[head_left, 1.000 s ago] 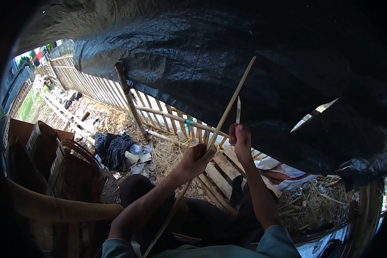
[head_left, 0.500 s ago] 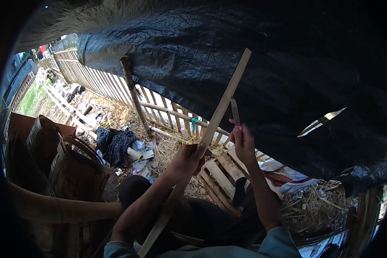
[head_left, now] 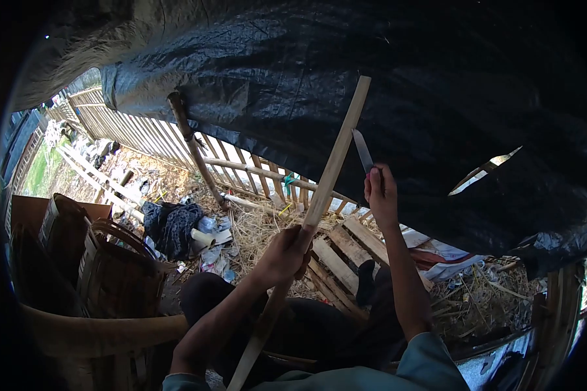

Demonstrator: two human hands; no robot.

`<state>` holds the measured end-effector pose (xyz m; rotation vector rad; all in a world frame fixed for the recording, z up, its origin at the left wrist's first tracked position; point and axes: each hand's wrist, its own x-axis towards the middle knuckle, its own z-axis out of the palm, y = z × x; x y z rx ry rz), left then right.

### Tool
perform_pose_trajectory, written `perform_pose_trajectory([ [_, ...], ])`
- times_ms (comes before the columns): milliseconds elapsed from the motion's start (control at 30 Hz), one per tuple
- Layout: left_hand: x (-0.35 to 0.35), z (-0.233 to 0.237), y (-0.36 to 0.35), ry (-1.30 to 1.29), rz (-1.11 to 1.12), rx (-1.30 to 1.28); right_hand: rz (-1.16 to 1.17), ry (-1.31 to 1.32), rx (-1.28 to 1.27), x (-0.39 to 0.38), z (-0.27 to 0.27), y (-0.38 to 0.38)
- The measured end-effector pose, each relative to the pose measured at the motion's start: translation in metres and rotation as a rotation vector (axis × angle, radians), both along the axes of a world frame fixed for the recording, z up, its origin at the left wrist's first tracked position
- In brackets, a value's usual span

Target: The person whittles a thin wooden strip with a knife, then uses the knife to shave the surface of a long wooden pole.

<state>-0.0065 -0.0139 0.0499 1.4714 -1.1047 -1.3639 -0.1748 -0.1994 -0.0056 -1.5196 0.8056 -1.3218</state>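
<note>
A long, pale bamboo strip (head_left: 338,153) slants upward from my lap toward the dark sheet. My left hand (head_left: 285,255) is wrapped round it near the middle, thumb along its face. On the strip's right side, my right hand (head_left: 381,188) grips a knife (head_left: 362,150) by its handle, little of which shows between the fingers. The blade points up and left, its tip right at the strip's edge in the upper part. Below my left hand the strip runs down past my dark-clothed legs to the bottom of the view.
A black plastic sheet (head_left: 267,85) hangs in front, with a slit at right. Behind it runs a bamboo fence (head_left: 143,124). Woven baskets (head_left: 120,274) and a thick bamboo pole (head_left: 104,332) stand at left. A wooden slatted pallet (head_left: 336,264) lies on straw-littered ground near my foot.
My right hand has risen slightly and the knife has tilted further left, its tip higher along the strip. The strip stands a little steeper, and the whole view has shifted slightly.
</note>
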Motion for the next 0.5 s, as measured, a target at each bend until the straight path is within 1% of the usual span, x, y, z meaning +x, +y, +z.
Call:
perform_pose_trajectory([
  [33, -0.001, 0.003, 0.0, 0.032, -0.006, 0.039, 0.002, 0.01, 0.001, 0.001, 0.001, 0.002],
  [133, 0.0, 0.008, 0.001, -0.022, -0.069, 0.107, 0.001, 0.028, -0.002, 0.007, 0.003, 0.008],
  [200, -0.003, 0.009, 0.0, -0.066, -0.006, 0.114, -0.005, 0.038, -0.015, 0.009, 0.004, 0.011],
  [233, -0.004, 0.008, 0.001, -0.087, 0.027, 0.118, -0.032, 0.1, -0.081, 0.008, 0.004, 0.01],
  [267, -0.003, -0.004, 0.0, -0.243, 0.052, -0.097, -0.059, 0.16, -0.148, 0.008, 0.005, 0.009],
  [300, -0.003, -0.027, -0.003, -0.397, 0.075, -0.313, -0.085, 0.22, -0.214, 0.007, 0.005, 0.008],
  [333, -0.004, -0.031, -0.005, -0.549, 0.098, -0.529, -0.088, 0.245, -0.217, 0.006, 0.005, 0.008],
  [367, -0.004, -0.031, -0.004, -0.511, 0.113, -0.425, -0.09, 0.27, -0.218, 0.005, 0.006, 0.007],
  [433, -0.007, -0.006, -0.002, -0.434, 0.144, -0.218, -0.071, 0.307, -0.25, 0.005, 0.008, 0.01],
  [500, -0.005, -0.002, -0.003, -0.447, 0.16, -0.204, -0.027, 0.332, -0.312, 0.007, 0.014, 0.016],
])
